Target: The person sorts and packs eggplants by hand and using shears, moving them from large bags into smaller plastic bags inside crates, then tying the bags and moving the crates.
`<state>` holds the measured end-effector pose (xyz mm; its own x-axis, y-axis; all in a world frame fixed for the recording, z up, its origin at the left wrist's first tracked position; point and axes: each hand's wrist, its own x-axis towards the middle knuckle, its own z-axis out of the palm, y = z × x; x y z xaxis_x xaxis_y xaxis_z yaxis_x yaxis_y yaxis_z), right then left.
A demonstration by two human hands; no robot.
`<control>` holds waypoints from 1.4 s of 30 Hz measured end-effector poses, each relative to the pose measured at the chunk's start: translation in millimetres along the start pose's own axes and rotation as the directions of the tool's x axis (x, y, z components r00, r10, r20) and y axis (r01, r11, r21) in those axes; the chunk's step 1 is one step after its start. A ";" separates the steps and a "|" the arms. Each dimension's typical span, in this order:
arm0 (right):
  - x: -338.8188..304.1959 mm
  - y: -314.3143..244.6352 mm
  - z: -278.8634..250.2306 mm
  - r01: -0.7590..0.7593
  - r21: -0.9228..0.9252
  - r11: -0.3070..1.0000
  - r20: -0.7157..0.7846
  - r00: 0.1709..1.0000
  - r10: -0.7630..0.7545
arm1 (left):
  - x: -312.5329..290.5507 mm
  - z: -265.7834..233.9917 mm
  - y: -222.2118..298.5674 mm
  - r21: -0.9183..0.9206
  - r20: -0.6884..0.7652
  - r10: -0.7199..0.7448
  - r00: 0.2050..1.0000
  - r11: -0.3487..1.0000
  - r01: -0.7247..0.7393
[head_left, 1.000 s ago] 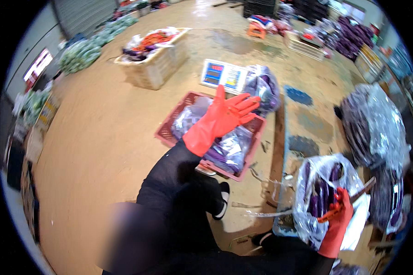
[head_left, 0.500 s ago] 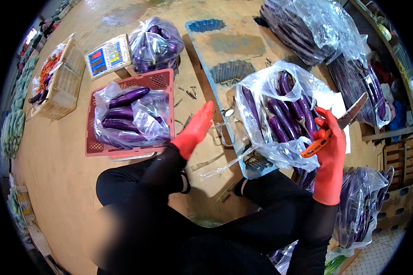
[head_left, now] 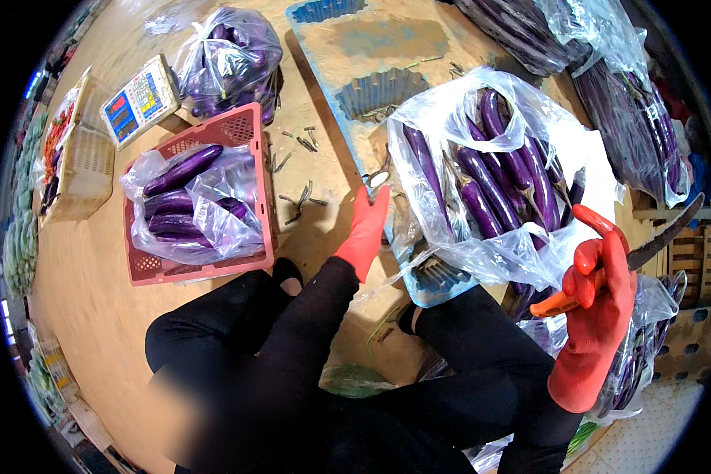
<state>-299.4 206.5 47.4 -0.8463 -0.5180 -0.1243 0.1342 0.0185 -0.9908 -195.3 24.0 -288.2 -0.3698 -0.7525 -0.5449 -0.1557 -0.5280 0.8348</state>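
My left hand (head_left: 366, 237), in a red rubber glove, is stretched out over the near left edge of a blue, worn board (head_left: 391, 47). Its fingertips are beside a small white round piece (head_left: 379, 179) and hold nothing that I can see. In my right hand (head_left: 600, 324), also red-gloved, is a knife with an orange handle (head_left: 557, 305) and a dark, stained blade pointing to the right. Between the hands, a clear plastic bag (head_left: 419, 103) lies open on the board around several long purple eggplants (head_left: 482, 207). One eggplant tip (head_left: 578, 188) lies near my right fingers.
A red crate (head_left: 266, 189) with bagged eggplants (head_left: 183, 170) stands at left. Behind it are a scale (head_left: 140, 103) and a tied eggplant bag (head_left: 227, 67); a cream crate (head_left: 87, 170) is farther left. More bagged eggplants (head_left: 624, 118) lie at right. Cut stems (head_left: 302, 201) litter the floor.
My left hand has moved right, from beside the red crate to the board's edge. My right hand, with the knife, has shifted right and nearer to me. The whole view has turned slightly.
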 end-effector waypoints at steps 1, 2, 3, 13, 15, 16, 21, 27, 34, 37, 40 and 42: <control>0.1 0.1 -0.7 0.006 -0.009 1.000 0.002 1.000 -0.006 | -3.7 -9.7 -3.4 -0.107 0.088 -0.009 0.996 0.994 0.019; -0.2 1.6 -1.2 0.012 -0.018 1.000 0.004 1.000 -0.012 | -8.0 -19.9 -6.7 -0.101 0.046 -0.041 0.998 0.994 0.046; -0.4 3.6 -0.4 0.025 -0.021 0.999 0.000 1.000 -0.025 | -13.1 -33.6 -8.6 -0.097 -0.003 -0.069 0.998 0.993 0.068; -3.5 0.0 0.8 0.001 -0.075 0.997 0.056 0.998 0.003 | -62.3 19.6 81.1 0.393 0.604 0.754 0.258 0.000 -0.920; -4.2 -1.5 3.8 -0.004 -0.013 1.000 0.024 1.000 0.004 | -61.3 36.3 77.8 0.230 0.748 0.653 0.118 -0.088 -0.969; -4.7 -2.1 4.3 -0.002 -0.026 1.000 0.012 1.000 0.002 | -57.0 36.4 73.1 0.175 0.789 0.610 0.069 -0.116 -0.978; -3.0 -2.2 1.8 0.014 -0.028 1.000 0.007 1.000 -0.014 | -28.3 5.4 51.9 0.196 0.980 0.011 0.201 -0.282 -0.939; -4.3 -0.8 4.6 -0.082 -0.056 0.995 0.014 0.996 0.083 | -30.4 6.5 51.5 0.454 0.890 -0.001 0.455 -0.065 -0.889; 1.5 5.2 -6.5 -0.045 -0.015 0.999 0.013 0.999 0.045 | -23.2 -9.9 55.3 0.387 0.921 0.086 0.380 -0.077 -0.919; 1.7 3.8 -7.7 -0.061 -0.026 0.998 0.007 0.998 0.061 | -37.2 -44.9 46.1 0.057 0.954 0.298 0.014 -0.137 -0.989; 0.6 3.1 -7.7 -0.076 -0.042 0.996 0.006 0.997 0.077 | -58.0 -72.6 66.6 -0.003 0.974 0.222 -0.046 -0.189 -0.982; 0.7 2.1 -6.8 -0.074 -0.040 0.996 0.023 0.997 0.075 | -53.2 -123.8 64.3 0.043 0.989 -0.134 0.070 -0.192 -0.981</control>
<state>-303.2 212.0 44.9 -0.8216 -0.5350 -0.1970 0.1757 0.0911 -0.9802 -72.2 -18.6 -215.2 -0.9104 0.4073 -0.0723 0.3530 0.8560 0.3777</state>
